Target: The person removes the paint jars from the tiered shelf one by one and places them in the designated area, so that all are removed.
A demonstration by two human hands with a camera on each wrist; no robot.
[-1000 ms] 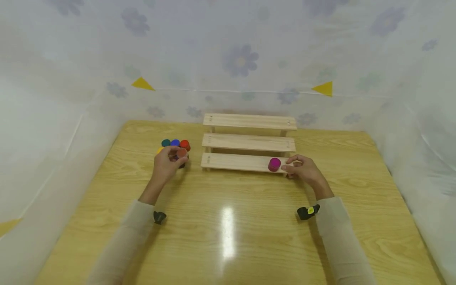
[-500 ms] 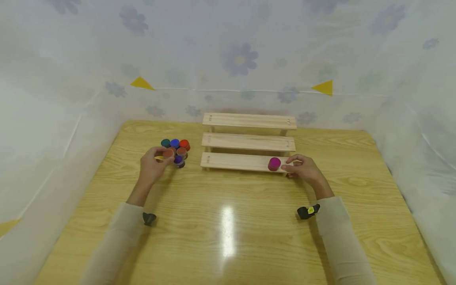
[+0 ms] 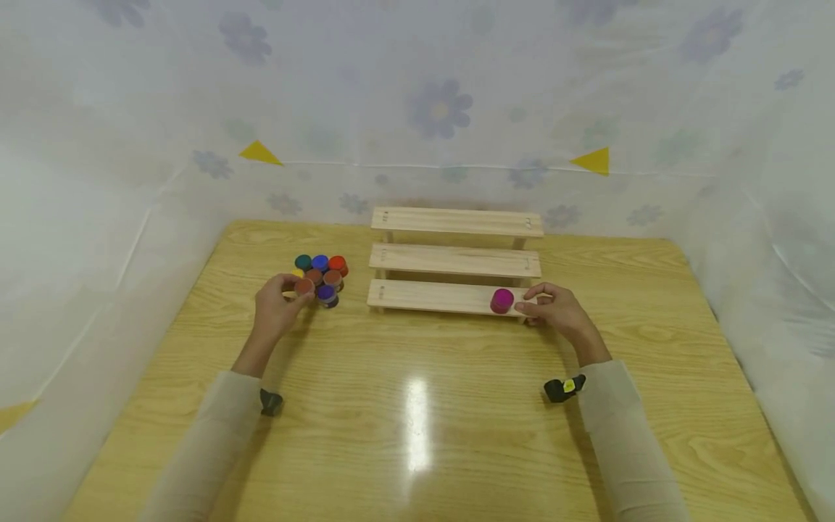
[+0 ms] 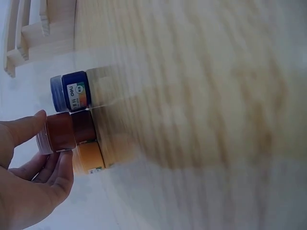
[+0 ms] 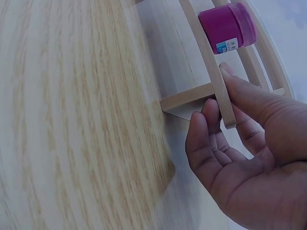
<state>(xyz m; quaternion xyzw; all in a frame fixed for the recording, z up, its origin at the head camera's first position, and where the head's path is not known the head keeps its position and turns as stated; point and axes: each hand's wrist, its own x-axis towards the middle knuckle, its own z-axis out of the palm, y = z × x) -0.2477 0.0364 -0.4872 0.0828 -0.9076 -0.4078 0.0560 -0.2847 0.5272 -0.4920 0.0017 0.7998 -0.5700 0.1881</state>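
Note:
My left hand (image 3: 277, 308) pinches a brown-lidded paint jar (image 3: 304, 287) between thumb and fingers, at the near left side of a jar cluster. In the left wrist view this brown jar (image 4: 60, 132) is in front of another brown one (image 4: 85, 127), between a dark blue jar (image 4: 76, 91) and a yellow jar (image 4: 88, 157). My right hand (image 3: 554, 312) grips the right end of the lowest step of a wooden rack (image 3: 430, 296). Seen from the right wrist, its thumb lies on top of the board (image 5: 218, 86) and its fingers curl below. A magenta jar (image 3: 502, 300) stands upright on that step, beside the thumb.
Teal (image 3: 303, 262), blue (image 3: 320, 262) and red (image 3: 338, 265) jars form the cluster's back row. Another brown jar (image 3: 333, 278) stands at its right. The rack's middle step (image 3: 457, 260) and top step (image 3: 457, 221) rise behind, close to the flowered curtain (image 3: 440, 109).
My left hand has moved left from the cluster's right side, uncovering the dark blue jar and a brown one. Since half a second ago, its brown jar shifted slightly toward me. My right hand stays put.

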